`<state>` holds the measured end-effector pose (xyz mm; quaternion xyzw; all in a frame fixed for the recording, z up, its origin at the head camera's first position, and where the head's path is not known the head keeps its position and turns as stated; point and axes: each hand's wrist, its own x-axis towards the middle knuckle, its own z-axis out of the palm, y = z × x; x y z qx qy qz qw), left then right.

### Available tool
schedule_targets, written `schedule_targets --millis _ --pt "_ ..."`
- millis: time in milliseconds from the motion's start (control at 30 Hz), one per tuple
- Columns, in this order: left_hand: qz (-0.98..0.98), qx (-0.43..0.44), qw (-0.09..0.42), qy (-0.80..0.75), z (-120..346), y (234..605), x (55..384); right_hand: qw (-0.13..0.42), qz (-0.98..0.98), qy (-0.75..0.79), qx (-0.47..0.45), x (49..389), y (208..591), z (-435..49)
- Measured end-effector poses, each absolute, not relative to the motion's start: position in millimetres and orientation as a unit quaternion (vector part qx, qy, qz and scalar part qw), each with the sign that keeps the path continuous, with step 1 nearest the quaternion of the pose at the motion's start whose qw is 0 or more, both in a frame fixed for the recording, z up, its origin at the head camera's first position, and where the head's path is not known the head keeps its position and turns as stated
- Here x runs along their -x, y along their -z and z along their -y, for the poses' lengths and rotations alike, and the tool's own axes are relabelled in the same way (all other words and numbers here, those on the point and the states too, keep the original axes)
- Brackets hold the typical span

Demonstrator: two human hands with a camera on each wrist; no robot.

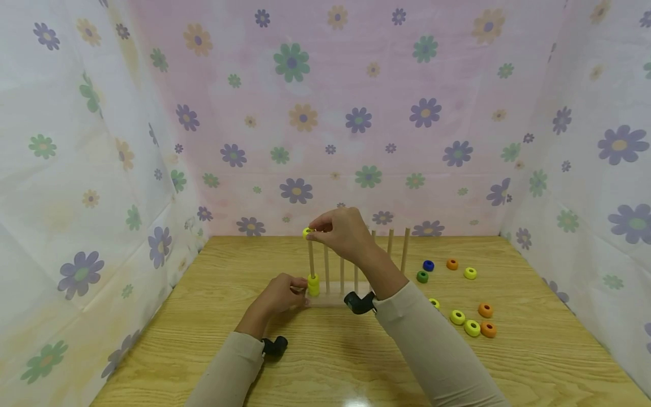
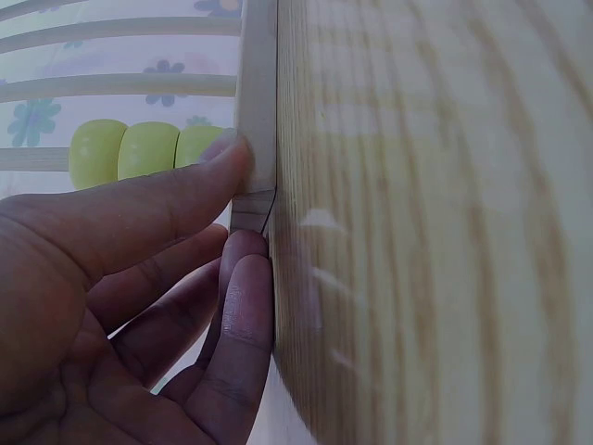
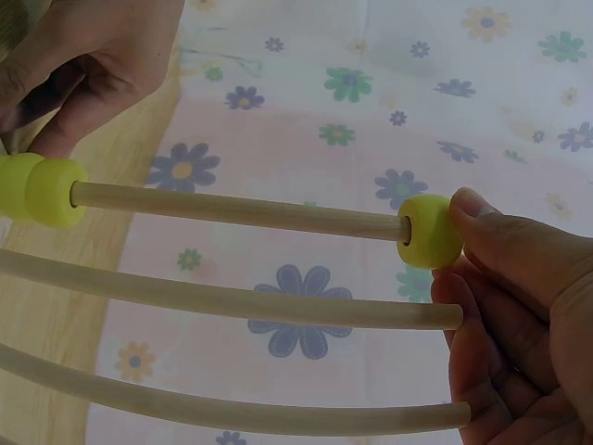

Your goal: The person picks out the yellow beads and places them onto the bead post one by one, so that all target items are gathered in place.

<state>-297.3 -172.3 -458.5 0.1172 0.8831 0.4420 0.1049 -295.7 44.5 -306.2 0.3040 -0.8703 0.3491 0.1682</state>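
Note:
A wooden peg rack (image 1: pixel 333 301) with several upright pegs stands on the table. My right hand (image 1: pixel 346 234) pinches a yellow bead (image 3: pixel 431 230) between thumb and fingers at the top of the leftmost peg (image 3: pixel 241 211); in the right wrist view the peg's tip sits in the bead's hole. Yellow beads (image 2: pixel 148 153) are stacked at the bottom of that same peg. Down at the rack's left end, my left hand (image 1: pixel 277 294) grips the base (image 2: pixel 258 102), thumb on one face and fingers against the end.
Loose beads lie on the table (image 1: pixel 218 362) right of the rack: a blue one (image 1: pixel 429 265), a green one (image 1: pixel 422 277), several yellow ones (image 1: pixel 457 317) and orange ones (image 1: pixel 485 310). Flowered cloth (image 1: pixel 325 141) hangs behind and on both sides.

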Motion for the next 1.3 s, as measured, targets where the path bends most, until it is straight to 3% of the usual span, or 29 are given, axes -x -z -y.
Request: schedule_targets --millis 833,1300 --pt "-0.885 -0.117 0.107 -0.438 172.2 462.3 299.0 0.156 0.879 -0.339 -0.298 294.8 306.4 -44.2" --pt "-0.881 -0.109 0.109 -0.446 171.8 459.8 296.8 0.186 0.857 -0.361 -0.317 295.1 307.3 -49.1"
